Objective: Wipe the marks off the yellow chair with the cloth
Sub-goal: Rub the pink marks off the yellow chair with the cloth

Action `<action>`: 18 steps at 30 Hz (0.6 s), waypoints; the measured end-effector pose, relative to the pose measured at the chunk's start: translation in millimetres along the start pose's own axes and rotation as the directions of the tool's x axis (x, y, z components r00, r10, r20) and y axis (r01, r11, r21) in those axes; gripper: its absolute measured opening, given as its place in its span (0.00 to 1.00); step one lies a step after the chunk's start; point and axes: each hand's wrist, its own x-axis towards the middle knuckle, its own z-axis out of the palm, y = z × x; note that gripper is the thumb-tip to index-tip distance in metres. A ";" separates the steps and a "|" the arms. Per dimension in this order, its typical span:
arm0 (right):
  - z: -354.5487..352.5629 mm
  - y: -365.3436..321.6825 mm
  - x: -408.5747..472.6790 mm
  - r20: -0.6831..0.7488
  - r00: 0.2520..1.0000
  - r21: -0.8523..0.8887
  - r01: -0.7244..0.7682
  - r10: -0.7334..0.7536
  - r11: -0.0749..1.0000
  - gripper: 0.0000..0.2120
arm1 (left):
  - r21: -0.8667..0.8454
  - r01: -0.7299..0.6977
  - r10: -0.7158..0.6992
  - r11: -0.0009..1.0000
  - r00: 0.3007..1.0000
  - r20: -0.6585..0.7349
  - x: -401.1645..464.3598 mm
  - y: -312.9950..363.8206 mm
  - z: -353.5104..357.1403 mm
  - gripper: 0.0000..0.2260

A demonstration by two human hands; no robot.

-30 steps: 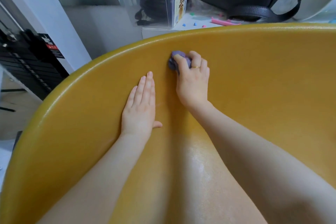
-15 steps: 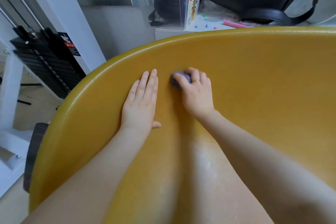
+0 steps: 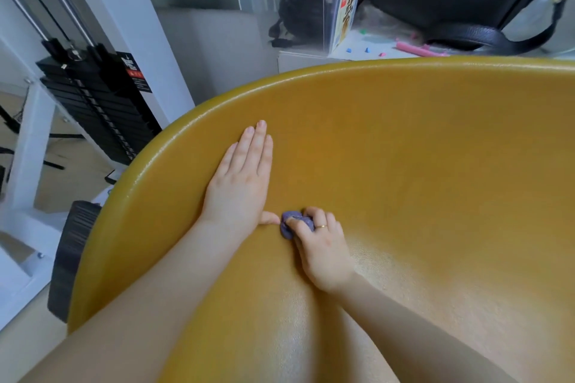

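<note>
- Your right hand (image 3: 323, 253) curls its fingers (image 3: 311, 214) round the purple cloth (image 3: 287, 228), pressed low on the yellow chair (image 3: 420, 165).
- Your left hand (image 3: 241, 185) lies flat beside it, fingers straight.

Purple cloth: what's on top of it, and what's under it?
The right hand's fingers curl over the purple cloth, pressing it on the yellow chair. Any marks beneath are covered.

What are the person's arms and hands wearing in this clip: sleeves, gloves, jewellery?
Both forearms are bare as far as the frame shows, with no sleeves or gloves. The right hand wears a thin gold-coloured ring on one finger. The left hand shows no jewellery.
</note>
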 end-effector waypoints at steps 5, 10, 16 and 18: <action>-34.6 9.3 63.3 -0.046 0.999 0.037 0.011 -0.009 0.999 0.13 | 0.173 -0.253 0.301 0.952 0.877 -0.374 -17.5 -27.9 -14.7 0.24; -45.8 -23.5 130.0 -0.240 0.863 0.244 -0.390 0.445 0.888 0.14 | 0.287 -0.233 0.327 0.929 0.878 -0.349 -45.8 -76.0 -27.5 0.26; -22.4 -118.8 60.3 -0.025 0.940 0.536 -0.274 0.340 0.798 0.11 | 0.087 -0.084 0.110 0.993 0.929 -0.353 -55.9 -88.0 -24.4 0.22; -21.2 -144.2 17.0 -0.006 0.988 0.535 -0.126 0.153 0.835 0.12 | -0.015 -0.011 0.006 1.000 0.941 -0.340 -56.8 -85.3 -22.5 0.21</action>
